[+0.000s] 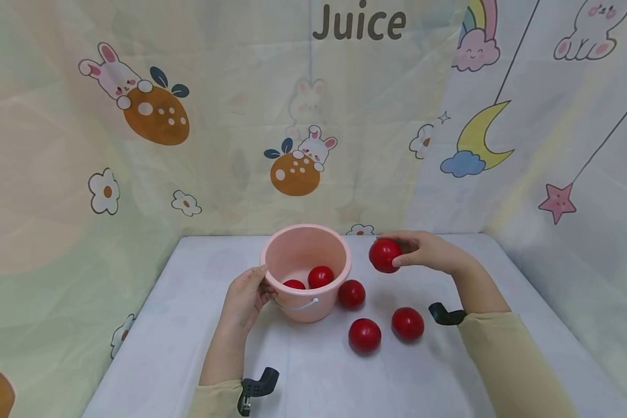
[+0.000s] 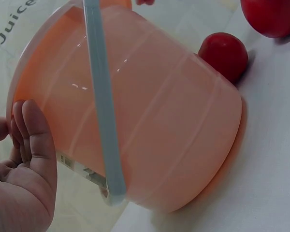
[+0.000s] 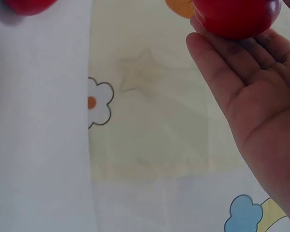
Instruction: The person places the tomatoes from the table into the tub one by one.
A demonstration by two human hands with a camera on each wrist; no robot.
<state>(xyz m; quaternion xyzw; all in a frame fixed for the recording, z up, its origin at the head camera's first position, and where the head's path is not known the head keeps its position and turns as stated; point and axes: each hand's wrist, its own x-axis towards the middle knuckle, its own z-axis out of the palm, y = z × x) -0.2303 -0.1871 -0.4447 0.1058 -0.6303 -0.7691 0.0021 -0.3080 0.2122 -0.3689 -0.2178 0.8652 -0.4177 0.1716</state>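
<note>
One left hand [image 1: 247, 297], thumb and fingers pinching the rim of one pink bucket [image 1: 307, 245]; two red balls [image 1: 321, 277] inside; one third ball [image 1: 352, 295] just beside its base; two nearer balls [image 1: 364, 336] on the white table [image 1: 313, 377]; one raised ball [image 1: 384, 256], gripped by the right hand's [image 1: 424, 251] curled fingers and thumb.

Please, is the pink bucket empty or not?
Not empty: a red ball and part of another show inside the bucket. Whether more lie hidden in it, I cannot tell.
</note>
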